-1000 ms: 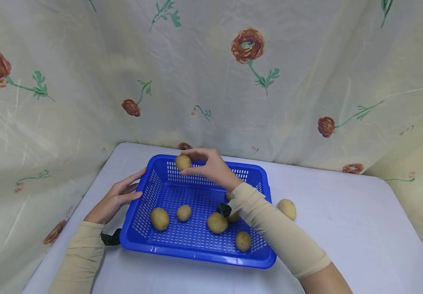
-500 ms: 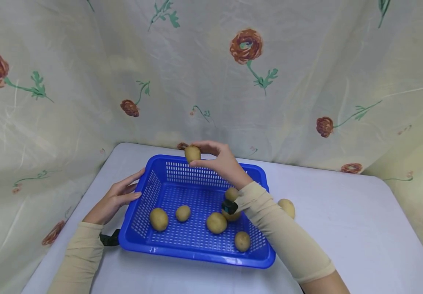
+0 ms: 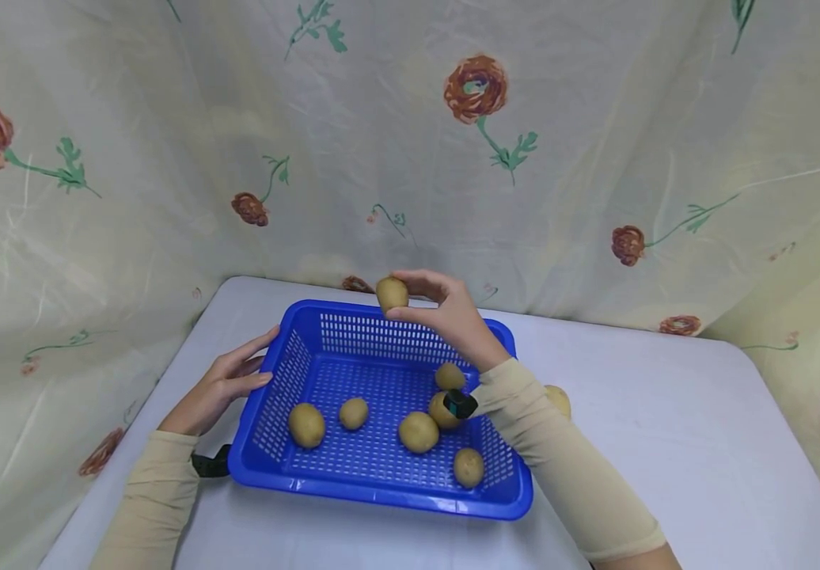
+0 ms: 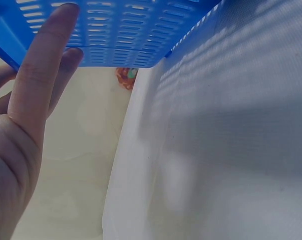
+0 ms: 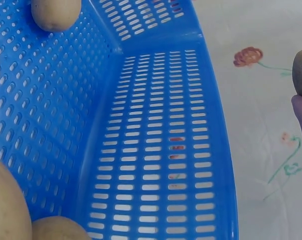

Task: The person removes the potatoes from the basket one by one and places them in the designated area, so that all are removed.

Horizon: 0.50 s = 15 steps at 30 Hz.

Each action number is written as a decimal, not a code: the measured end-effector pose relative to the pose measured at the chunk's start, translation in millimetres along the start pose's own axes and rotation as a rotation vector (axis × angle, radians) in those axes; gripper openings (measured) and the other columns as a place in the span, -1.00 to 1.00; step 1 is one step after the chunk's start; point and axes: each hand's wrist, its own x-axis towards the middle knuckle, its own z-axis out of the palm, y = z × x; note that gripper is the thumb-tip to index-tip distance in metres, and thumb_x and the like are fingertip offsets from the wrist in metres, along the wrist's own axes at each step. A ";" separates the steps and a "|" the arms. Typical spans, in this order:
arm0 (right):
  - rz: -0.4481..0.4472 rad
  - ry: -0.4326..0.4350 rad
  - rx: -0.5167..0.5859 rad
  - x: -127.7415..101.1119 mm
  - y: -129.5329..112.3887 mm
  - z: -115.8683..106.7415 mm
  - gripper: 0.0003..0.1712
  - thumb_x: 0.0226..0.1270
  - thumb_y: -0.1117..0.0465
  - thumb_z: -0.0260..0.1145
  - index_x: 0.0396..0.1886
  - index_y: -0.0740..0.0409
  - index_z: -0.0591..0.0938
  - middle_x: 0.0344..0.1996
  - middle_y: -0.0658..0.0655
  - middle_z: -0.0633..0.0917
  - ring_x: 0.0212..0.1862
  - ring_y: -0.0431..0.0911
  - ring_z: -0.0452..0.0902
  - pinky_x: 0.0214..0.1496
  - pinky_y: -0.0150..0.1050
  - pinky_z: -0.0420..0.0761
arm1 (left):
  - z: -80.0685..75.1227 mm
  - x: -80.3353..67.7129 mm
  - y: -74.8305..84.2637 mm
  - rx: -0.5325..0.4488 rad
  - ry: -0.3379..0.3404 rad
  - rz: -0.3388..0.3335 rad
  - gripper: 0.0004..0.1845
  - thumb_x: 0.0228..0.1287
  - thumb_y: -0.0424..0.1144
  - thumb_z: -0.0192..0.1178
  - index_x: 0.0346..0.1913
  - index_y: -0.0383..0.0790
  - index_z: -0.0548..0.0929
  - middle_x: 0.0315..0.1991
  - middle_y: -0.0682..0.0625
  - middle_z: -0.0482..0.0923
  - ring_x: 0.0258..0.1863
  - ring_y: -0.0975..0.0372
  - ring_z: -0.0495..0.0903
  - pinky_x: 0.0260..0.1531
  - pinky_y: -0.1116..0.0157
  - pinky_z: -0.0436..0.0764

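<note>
Table (image 3: 666,412) potato (image 3: 559,398) half behind sleeve (image 3: 559,459).

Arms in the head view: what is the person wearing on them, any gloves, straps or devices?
Both forearms wear snug beige sleeves, the left sleeve and the right sleeve, each ending at the wrist. The left hand and right hand are bare, no gloves. A small black device shows under each wrist: one at the left wrist, one at the right.
</note>
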 end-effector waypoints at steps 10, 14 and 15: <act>0.019 0.077 0.028 -13.6 -1.9 -14.2 -0.37 0.18 0.12 0.62 0.28 -0.11 0.67 0.14 0.04 0.75 0.28 -0.10 0.61 0.48 0.04 0.48 | 0.6 -0.5 1.1 -0.005 0.000 -0.001 -0.25 0.53 -0.14 0.10 0.67 -0.01 0.08 0.70 -0.14 -0.03 0.60 -0.31 0.09 0.41 -0.47 0.18; 0.022 0.105 0.035 -20.3 -0.7 -19.3 -0.38 0.18 0.14 0.62 0.27 -0.09 0.68 0.14 0.05 0.75 0.25 -0.10 0.62 0.45 0.01 0.51 | 1.0 -0.2 1.5 0.000 0.001 -0.002 -0.25 0.53 -0.14 0.10 0.67 -0.02 0.08 0.70 -0.14 -0.03 0.61 -0.32 0.07 0.41 -0.47 0.17; 0.023 0.110 0.038 -21.9 -0.1 -20.7 -0.38 0.18 0.15 0.61 0.28 -0.09 0.67 0.15 0.05 0.74 0.25 -0.10 0.61 0.44 -0.01 0.52 | 1.1 -0.1 1.6 0.001 0.002 -0.003 -0.25 0.53 -0.14 0.10 0.67 -0.02 0.08 0.70 -0.14 -0.03 0.61 -0.32 0.06 0.41 -0.47 0.17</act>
